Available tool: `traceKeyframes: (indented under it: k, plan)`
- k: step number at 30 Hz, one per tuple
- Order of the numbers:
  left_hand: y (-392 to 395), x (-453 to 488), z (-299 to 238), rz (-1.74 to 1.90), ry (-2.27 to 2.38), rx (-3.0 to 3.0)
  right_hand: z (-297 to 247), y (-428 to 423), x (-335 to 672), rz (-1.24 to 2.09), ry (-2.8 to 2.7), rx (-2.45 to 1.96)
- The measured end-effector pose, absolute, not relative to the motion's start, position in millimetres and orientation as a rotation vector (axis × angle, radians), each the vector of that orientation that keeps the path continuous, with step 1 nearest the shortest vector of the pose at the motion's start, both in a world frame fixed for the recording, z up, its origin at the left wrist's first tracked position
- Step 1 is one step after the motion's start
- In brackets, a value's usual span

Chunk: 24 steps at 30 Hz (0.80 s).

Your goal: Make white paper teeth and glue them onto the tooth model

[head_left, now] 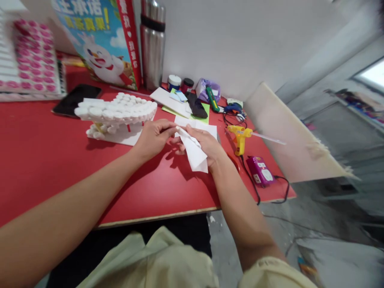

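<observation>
Over the red table (144,196), a white sheet of paper or tissue (195,158) hangs between my hands. My right hand (208,144) is closed around it, and its lower end droops below the palm. My left hand (153,138) pinches the upper tip of this sheet, fingertips close to those of the right. Whether something small is wrapped inside, I cannot tell. Just left of the hands stands a white model of rounded, puffy pieces (117,110), raised on short red posts over a white base. Behind my right hand lies another white sheet (212,130).
A yellow glue gun (240,136) and a purple power box (260,171) with cords sit at right. Behind are a steel thermos (153,52), a colourful carton (102,48), jars (174,82), a green cutter (212,99) and a black phone (78,99). A pale board (294,140) leans at right.
</observation>
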<state>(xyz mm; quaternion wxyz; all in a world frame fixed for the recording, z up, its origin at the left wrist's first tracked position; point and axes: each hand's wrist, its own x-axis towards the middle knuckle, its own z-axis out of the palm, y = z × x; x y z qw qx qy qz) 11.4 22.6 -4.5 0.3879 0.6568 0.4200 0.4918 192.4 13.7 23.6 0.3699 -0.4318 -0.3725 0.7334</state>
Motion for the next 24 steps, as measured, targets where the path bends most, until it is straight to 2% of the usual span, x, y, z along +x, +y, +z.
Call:
traceKeyframes:
  k: [5,12,15,21,24]
  plan:
    - [22,11,-3,1.245,1.081,1.698,18,12,194,1.829,-1.008,-1.029]
    - [22,14,-8,1.248,1.095,1.536,16,10,188,1.527,-1.217,-1.133]
    - [22,18,-13,1.284,1.103,1.498,12,11,185,1.287,-1.325,-1.246]
    - [13,28,-11,1.409,1.167,1.51,9,5,177,0.589,-1.618,-1.363]
    - [8,29,-7,1.494,1.18,1.592,11,0,174,0.554,-1.635,-1.274]
